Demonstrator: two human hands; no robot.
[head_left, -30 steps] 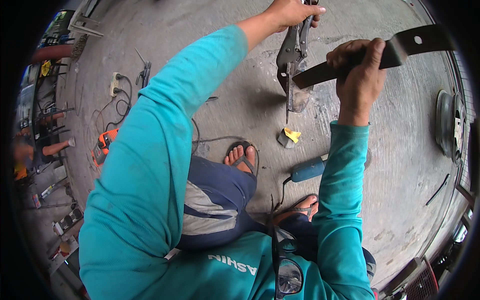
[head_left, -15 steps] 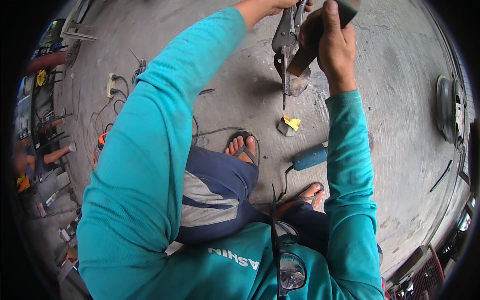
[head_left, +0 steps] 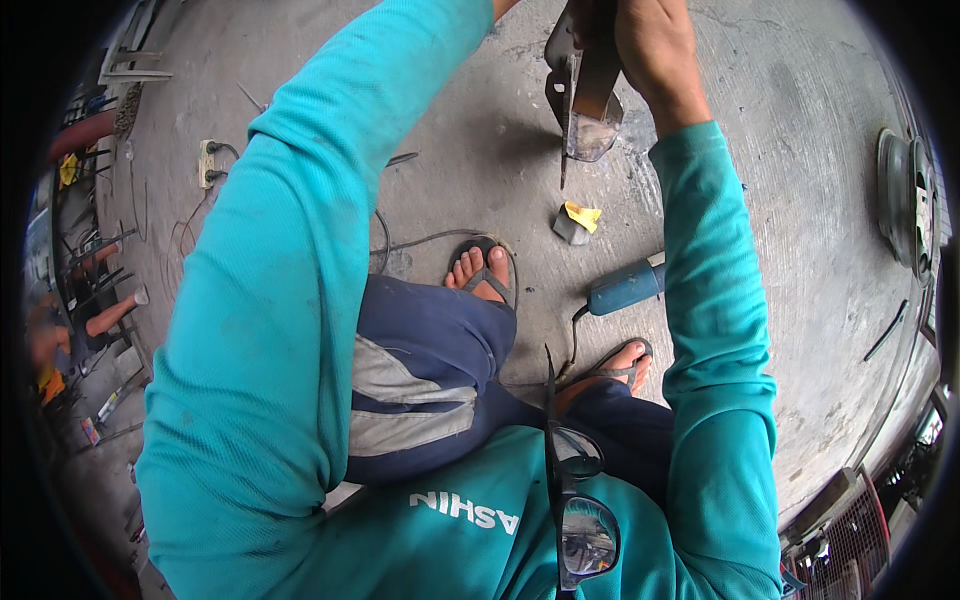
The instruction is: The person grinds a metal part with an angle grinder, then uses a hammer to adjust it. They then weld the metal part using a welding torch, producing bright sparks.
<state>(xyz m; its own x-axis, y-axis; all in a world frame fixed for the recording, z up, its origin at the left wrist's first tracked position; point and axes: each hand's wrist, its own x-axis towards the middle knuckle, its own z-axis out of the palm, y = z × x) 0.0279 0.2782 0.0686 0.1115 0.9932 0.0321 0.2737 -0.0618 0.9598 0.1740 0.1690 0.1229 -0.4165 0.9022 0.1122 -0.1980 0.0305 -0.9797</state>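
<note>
Bearings by clock, from the middle of the view.

Right hand: 1 o'clock, at the upper edge. Closed round a dark metal strip; fingertips cut off by the edge. Strip slants down, its lower end at a shiny, stained metal plate. Whether the 2 touch, cannot tell.

Left hand: beyond the upper edge, 12 o'clock; only a sliver of wrist shows below it. Grip cannot be told.

Just left of the strip, also toward 1 o'clock: dark locking pliers, upper part cut off, lower end at the plate's upper left. A thin metal edge runs down the plate's left side to a point, over bare concrete floor.

Yellow-and-grey scrap on the floor, toward 2 o'clock, below the plate. Blue power tool lying at 3 o'clock, dark cord at its near end, far end hidden by the right sleeve. Wheel rim far out, between 2 and 3. Pale power strip at 10, 2 plugs in it.

Wearer: 2 sandalled feet, 1 near centre, 1 at 4 o'clock. Dark-framed glasses hang at the chest, 5 o'clock. Another person's bare leg far off at 9.
</note>
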